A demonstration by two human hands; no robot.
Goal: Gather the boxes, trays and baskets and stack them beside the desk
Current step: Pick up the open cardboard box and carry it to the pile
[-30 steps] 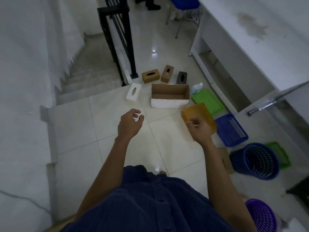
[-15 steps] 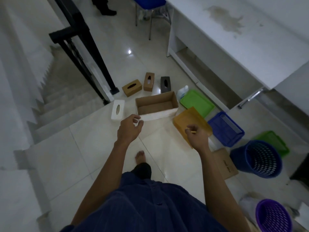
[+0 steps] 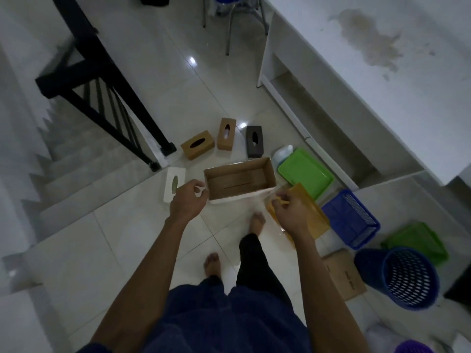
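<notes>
Hovering over the open cardboard box (image 3: 239, 180) on the floor, left hand (image 3: 187, 203) and right hand (image 3: 290, 212) (both loosely curled, each grip holding nothing) flank it.

Open carton (image 3: 239, 180) between tissue box (image 3: 173, 184) and tray (image 3: 305, 173)

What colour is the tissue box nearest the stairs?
White tissue box, clearest in the head view.

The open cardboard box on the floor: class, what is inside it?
The open cardboard box shows only its bare brown bottom and inner walls; nothing lies inside. The near inner wall is hidden by its own rim, and the left hand hides its near-left corner.
</notes>
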